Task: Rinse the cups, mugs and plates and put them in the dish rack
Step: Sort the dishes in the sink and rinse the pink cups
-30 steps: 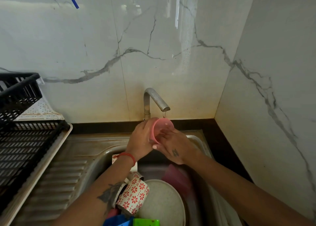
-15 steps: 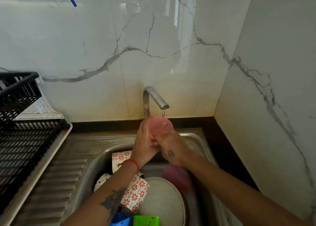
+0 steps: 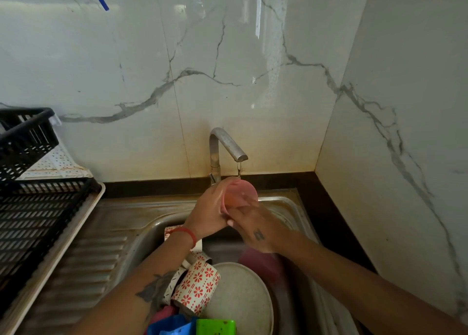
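Note:
A small pink cup (image 3: 240, 191) sits under the thin stream from the steel tap (image 3: 224, 144), held above the sink (image 3: 141, 231). My left hand (image 3: 209, 213) wraps its left side. Fingers of my right hand (image 3: 255, 227) press against its lower front. Below my arms, a white mug with red flowers (image 3: 197, 288) lies on its side in the basin, beside a pale speckled plate (image 3: 240, 299). More patterned mugs (image 3: 174, 231) lie partly hidden under my left wrist. The black dish rack (image 3: 33, 208) stands at the far left on a beige tray.
A dark pink item (image 3: 260, 261) lies blurred in the basin under my right wrist. Blue (image 3: 172, 326) and green (image 3: 215, 327) plastic pieces show at the bottom edge. The ribbed steel drainboard (image 3: 88, 258) runs between sink and rack. Marble walls close in behind and to the right.
The pink cup has turned in my hands under the tap, its opening first facing me, then rotated. My right fingers have slid lower along its front.

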`<move>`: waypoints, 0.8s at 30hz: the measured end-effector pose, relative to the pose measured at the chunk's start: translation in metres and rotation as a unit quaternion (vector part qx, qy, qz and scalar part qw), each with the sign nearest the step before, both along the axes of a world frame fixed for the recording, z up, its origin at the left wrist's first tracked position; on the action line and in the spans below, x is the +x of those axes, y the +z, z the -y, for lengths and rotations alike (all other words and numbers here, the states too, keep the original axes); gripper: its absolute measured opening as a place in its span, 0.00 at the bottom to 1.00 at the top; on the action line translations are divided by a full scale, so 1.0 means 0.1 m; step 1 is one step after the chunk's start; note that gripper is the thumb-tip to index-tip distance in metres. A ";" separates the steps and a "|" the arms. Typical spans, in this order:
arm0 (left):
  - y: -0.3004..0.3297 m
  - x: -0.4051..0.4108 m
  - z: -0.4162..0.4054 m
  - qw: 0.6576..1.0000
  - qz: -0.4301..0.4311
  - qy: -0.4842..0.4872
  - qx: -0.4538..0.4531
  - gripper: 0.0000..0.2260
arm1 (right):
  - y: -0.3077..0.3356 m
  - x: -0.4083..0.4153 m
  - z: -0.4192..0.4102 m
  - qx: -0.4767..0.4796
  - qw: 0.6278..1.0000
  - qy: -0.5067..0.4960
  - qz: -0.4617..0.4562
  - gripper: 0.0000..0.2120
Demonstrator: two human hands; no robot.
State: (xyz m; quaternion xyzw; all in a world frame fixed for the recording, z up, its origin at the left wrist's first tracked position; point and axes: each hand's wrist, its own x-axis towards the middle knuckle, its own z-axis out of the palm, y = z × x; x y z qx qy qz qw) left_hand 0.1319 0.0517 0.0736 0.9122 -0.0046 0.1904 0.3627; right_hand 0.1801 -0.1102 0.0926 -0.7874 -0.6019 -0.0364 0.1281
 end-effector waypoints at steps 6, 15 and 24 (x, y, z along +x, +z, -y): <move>-0.01 0.07 0.12 0.992 0.073 0.073 -0.071 0.43 | 0.12 0.12 -0.03 0.042 0.991 -0.037 0.122 0.24; -0.02 0.04 0.09 0.998 0.041 0.019 -0.047 0.37 | 0.07 0.39 0.16 -0.007 0.976 0.078 0.202 0.17; -0.03 0.01 0.15 0.998 0.058 -0.009 -0.017 0.39 | 0.32 0.28 -0.18 -0.038 0.979 -0.094 -0.175 0.15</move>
